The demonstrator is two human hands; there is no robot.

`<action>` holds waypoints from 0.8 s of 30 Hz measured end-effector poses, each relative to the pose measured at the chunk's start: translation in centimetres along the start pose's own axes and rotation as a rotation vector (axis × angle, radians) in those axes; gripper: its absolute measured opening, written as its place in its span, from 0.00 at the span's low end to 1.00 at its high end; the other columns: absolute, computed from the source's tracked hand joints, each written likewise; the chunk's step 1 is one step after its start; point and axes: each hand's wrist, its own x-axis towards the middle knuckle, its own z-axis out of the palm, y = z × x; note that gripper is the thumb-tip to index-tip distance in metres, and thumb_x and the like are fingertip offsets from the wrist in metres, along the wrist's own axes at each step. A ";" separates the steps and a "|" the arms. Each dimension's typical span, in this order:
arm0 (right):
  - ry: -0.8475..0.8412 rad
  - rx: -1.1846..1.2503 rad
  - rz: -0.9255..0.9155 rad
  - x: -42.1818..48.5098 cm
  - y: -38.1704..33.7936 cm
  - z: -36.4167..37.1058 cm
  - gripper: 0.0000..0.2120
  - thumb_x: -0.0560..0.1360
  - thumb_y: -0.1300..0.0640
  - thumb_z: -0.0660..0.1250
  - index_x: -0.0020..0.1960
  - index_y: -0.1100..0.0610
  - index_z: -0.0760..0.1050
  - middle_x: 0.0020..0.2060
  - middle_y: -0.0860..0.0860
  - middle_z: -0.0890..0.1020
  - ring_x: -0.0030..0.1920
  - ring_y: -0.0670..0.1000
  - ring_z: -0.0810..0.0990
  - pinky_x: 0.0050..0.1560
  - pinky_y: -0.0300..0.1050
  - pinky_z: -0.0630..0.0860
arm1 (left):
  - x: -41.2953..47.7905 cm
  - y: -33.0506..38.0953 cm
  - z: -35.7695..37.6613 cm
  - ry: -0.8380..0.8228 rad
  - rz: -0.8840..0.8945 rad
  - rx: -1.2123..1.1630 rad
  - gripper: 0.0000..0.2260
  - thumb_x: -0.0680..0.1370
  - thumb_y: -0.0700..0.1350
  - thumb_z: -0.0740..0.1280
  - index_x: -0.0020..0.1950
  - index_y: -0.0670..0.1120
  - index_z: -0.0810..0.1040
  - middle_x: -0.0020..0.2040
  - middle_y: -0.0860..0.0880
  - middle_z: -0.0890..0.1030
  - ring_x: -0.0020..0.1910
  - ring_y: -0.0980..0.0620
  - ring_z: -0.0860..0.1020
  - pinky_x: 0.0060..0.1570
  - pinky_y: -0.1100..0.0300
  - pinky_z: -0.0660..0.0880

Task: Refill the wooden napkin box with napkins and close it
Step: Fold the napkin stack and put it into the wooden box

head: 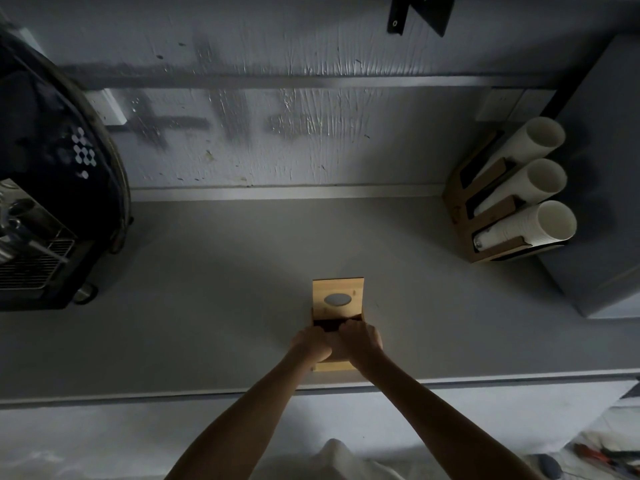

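A wooden napkin box [331, 366] sits on the grey counter [207, 289] near its front edge. Its lid [338, 298], light wood with an oval slot, is slid back towards the wall, and a dark gap shows between lid and hands. Both hands lie on top of the box with fingers curled over the opening. My left hand [311, 342] covers the box's left part and my right hand [358, 341] its right part. What lies under the fingers is hidden. No napkins are visible.
A black coffee machine [45, 202] with a metal drip grate stands at the left. At the right, a wooden cup dispenser [498, 209] holds three stacks of white paper cups beside a grey cabinet [599, 202]. The wall runs behind the counter.
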 end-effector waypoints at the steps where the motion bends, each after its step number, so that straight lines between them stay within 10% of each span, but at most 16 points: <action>1: 0.011 0.042 -0.028 0.1 -0.1 0.0 0.10 0.77 0.59 0.66 0.57 0.59 0.78 0.52 0.55 0.83 0.52 0.54 0.83 0.52 0.47 0.80 | -0.1 0.1 -0.1 0.015 0.009 -0.018 0.12 0.79 0.47 0.59 0.57 0.43 0.77 0.54 0.44 0.82 0.54 0.45 0.80 0.52 0.54 0.75; 24: -0.259 0.188 -0.034 4.4 -1.4 3.9 0.18 0.72 0.49 0.70 0.60 0.49 0.76 0.54 0.49 0.83 0.55 0.54 0.81 0.54 0.53 0.80 | 0.2 -0.1 0.0 -0.054 -0.068 -0.123 0.13 0.79 0.41 0.63 0.62 0.39 0.75 0.58 0.40 0.80 0.54 0.41 0.81 0.48 0.53 0.80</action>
